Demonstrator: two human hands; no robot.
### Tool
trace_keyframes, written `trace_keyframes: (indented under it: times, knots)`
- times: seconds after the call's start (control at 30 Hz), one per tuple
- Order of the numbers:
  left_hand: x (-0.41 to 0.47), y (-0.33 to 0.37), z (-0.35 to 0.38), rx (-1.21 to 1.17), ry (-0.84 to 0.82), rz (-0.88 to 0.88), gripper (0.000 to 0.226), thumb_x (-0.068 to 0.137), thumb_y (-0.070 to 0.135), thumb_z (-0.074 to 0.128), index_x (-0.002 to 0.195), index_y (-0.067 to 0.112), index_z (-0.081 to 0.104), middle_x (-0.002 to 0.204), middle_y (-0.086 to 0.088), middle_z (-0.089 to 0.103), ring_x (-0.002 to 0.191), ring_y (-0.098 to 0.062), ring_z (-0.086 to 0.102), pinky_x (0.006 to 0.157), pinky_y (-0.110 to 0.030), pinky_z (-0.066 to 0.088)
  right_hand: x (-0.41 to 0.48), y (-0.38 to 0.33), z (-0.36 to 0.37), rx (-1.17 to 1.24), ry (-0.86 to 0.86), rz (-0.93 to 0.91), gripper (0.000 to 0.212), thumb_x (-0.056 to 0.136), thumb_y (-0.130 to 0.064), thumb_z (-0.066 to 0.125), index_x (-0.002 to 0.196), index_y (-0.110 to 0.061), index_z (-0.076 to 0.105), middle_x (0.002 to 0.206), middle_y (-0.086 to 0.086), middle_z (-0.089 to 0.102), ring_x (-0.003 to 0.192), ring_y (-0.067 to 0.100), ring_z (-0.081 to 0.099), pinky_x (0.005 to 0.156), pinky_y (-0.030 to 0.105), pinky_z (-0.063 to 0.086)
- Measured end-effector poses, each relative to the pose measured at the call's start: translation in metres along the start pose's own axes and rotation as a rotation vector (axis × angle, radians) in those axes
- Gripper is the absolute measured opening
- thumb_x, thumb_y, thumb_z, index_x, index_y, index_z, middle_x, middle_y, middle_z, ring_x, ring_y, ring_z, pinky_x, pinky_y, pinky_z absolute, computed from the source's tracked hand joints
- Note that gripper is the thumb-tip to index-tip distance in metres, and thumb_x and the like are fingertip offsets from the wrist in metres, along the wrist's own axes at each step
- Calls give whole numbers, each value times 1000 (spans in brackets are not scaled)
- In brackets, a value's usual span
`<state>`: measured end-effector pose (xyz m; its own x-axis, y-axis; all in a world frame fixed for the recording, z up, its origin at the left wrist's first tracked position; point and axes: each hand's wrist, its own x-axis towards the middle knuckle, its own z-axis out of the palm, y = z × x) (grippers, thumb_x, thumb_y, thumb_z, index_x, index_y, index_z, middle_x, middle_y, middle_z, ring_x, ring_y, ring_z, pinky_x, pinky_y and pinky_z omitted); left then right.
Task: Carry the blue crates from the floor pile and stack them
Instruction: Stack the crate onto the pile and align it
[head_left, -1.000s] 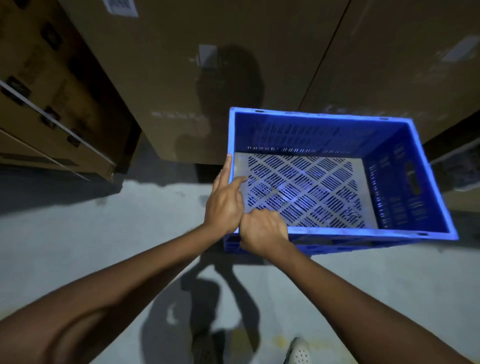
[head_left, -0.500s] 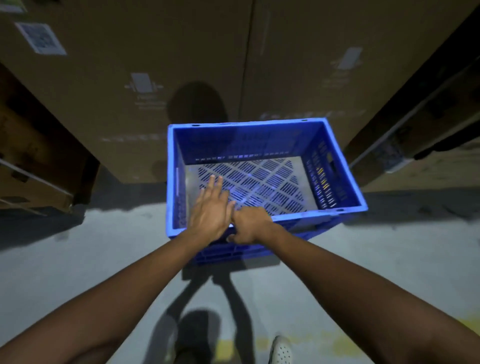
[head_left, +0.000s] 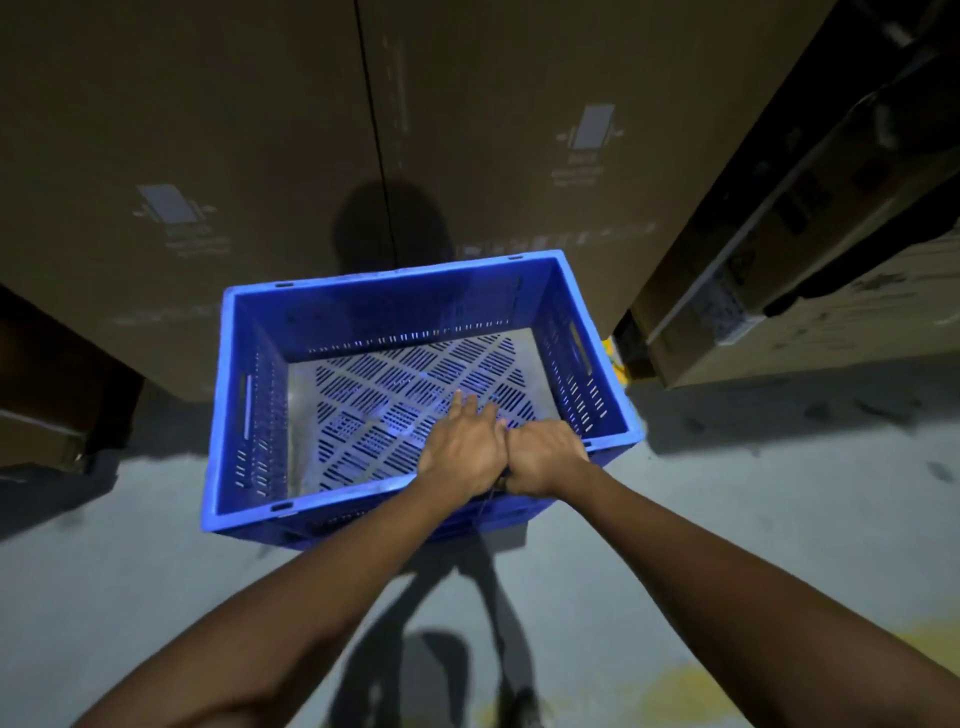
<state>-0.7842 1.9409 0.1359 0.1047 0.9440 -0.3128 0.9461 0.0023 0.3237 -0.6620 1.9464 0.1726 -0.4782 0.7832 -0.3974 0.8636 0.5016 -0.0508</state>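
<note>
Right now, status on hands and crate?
Left hand flat over near rim of blue crate; right hand grips that rim. Crate empty. Cardboard boxes close ahead.

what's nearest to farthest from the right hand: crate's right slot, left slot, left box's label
1. right slot, in the crate wall beside the right hand
2. left slot, opposite wall
3. label, on the left box behind the crate

Forearms (head_left: 332, 587) bare — one shoe (head_left: 522, 707), blurred, dark.
</note>
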Motion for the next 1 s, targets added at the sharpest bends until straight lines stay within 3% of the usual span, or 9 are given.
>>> trace_keyframes:
  times: [0.17, 0.33, 0.57, 0.63, 0.67, 0.73, 0.77, 0.9, 1.0]
  knots:
    - [0, 0, 7, 30, 46, -36, 44, 101, 37, 23, 128, 15, 49, 144, -13, 40, 130, -32, 35, 102, -49, 39, 4, 5, 11, 2, 67, -37, 40, 83, -48, 55, 103, -15, 64, 99, 6, 71, 95, 30, 66, 78, 36, 49]
    - [-2, -2, 0, 85, 65, -93, 43, 101, 39, 24, 131, 21, 48, 162, -7, 10, 148, -33, 4, 116, -57, 15, 9, 5, 15, 0, 110, -19, 26, 80, -39, 57, 93, -18, 65, 91, 4, 72, 88, 28, 68, 72, 33, 47]
    - [-8, 10, -5, 123, 26, -109, 52, 100, 47, 23, 141, 20, 40, 162, -10, 10, 148, -34, 6, 115, -60, 13, 2, 16, 8, 51, -40, -48, 42, 77, -47, 65, 106, -16, 61, 105, 6, 69, 102, 28, 64, 83, 39, 50]
    - [-2, 23, -3, 124, 42, -102, 55, 100, 50, 23, 143, 17, 37, 162, -12, 11, 148, -35, 8, 115, -59, 16, 1, 35, 13, -16, -23, -54, 56, 75, -51, 67, 119, -17, 58, 126, 10, 60, 124, 29, 50, 100, 47, 41]
    - [3, 34, -1, 109, 45, -76, 55, 101, 48, 23, 145, 16, 34, 161, -13, 11, 148, -35, 8, 116, -58, 16, -1, 48, 16, -95, 15, -59, 66, 75, -53, 67, 129, -18, 54, 142, 12, 48, 138, 30, 34, 110, 53, 29]
    - [7, 62, 6, 76, 47, -28, 54, 102, 45, 23, 145, 15, 33, 161, -14, 14, 148, -34, 11, 116, -56, 19, -11, 74, 25, -199, 106, -28, 79, 75, -54, 66, 142, -21, 43, 159, 16, 17, 148, 32, 2, 115, 60, 6]
    - [7, 74, 10, 70, 52, -22, 54, 102, 45, 21, 144, 15, 34, 160, -14, 17, 147, -34, 13, 116, -56, 20, -18, 84, 29, -192, 143, 14, 81, 75, -52, 66, 144, -21, 39, 161, 17, 8, 148, 32, -6, 115, 60, 2]
    - [8, 90, 20, 122, 47, -74, 58, 101, 50, 12, 147, 19, 30, 159, -13, 20, 147, -34, 12, 115, -58, 16, -28, 93, 38, -61, 186, 126, 82, 78, -47, 63, 148, -19, 31, 162, 14, -4, 147, 26, -18, 116, 57, 0]
    - [7, 82, 11, 82, 12, -115, 67, 99, 57, 10, 154, 19, 12, 163, -12, 3, 149, -31, -3, 117, -61, 2, -23, 85, 33, -30, 156, 142, 94, 73, -50, 65, 151, -21, 23, 161, 15, -10, 146, 27, -22, 116, 57, -1]
